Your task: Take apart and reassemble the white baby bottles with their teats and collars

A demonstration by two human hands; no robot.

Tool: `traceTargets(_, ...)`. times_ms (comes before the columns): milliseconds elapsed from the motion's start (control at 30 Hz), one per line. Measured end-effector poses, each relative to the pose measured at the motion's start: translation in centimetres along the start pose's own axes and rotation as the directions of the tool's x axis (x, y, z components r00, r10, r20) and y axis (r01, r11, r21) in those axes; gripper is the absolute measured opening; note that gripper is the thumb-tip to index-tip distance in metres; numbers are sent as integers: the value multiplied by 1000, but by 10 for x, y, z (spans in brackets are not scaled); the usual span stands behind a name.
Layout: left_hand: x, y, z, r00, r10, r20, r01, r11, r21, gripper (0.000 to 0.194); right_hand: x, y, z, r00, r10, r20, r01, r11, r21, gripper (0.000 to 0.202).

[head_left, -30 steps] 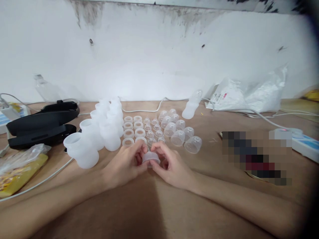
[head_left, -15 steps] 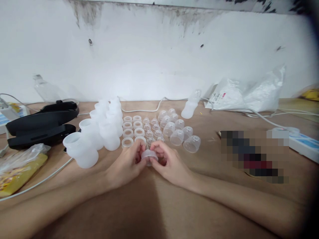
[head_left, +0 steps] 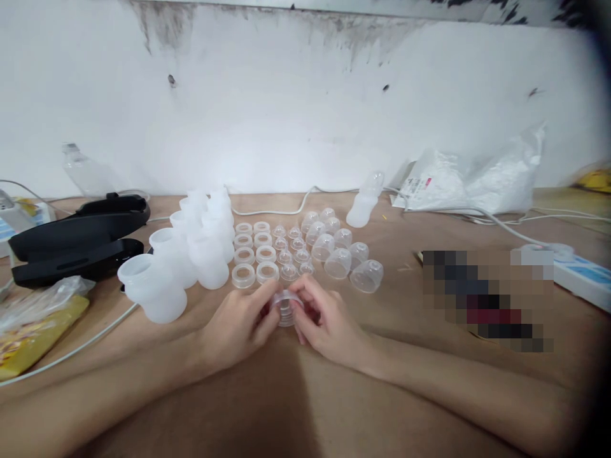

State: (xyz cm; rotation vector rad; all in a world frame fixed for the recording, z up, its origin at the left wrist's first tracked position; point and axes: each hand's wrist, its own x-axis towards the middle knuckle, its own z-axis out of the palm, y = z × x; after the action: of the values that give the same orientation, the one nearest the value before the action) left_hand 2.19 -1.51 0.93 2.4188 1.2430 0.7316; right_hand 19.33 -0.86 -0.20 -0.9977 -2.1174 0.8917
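Note:
My left hand [head_left: 243, 318] and my right hand [head_left: 325, 318] are both closed around one translucent bottle collar ring [head_left: 286, 306] just above the table. Its ribbed, threaded inside faces me, and the fingertips pinch it from either side. Whether a teat sits in it cannot be made out. Just beyond my fingers lie two columns of similar collar rings [head_left: 243, 275]. Beside them stand transparent silicone teats [head_left: 289, 272], the nearest partly behind my right hand. Farther right are transparent dome caps [head_left: 366, 276]. White baby bottles [head_left: 153, 289] without tops stand in rows to the left.
An assembled baby bottle [head_left: 365, 200] stands at the back. Plastic bags [head_left: 458, 184] lean on the wall, and a power strip [head_left: 580, 270] lies right. Left are a black case [head_left: 81, 235], a yellow packet [head_left: 42, 334] and a cable [head_left: 95, 337]. A blurred-out item [head_left: 482, 299] lies right.
The collar ring has been tilted, so its threaded inside now shows toward me. My hands have shifted slightly toward me, uncovering more of the nearest rings and teats.

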Motion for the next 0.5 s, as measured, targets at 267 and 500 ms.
traceTargets(267, -2, -8, -6, 976, 209, 68, -219, 950, 223, 21, 4, 2, -1, 998, 24, 63, -44, 938, 345, 22)
traceTargets(500, -2, 0, -10, 971, 223, 91, -240, 881, 408, 30, 15, 12, -4, 967, 106, 230, -240, 676, 697, 59)
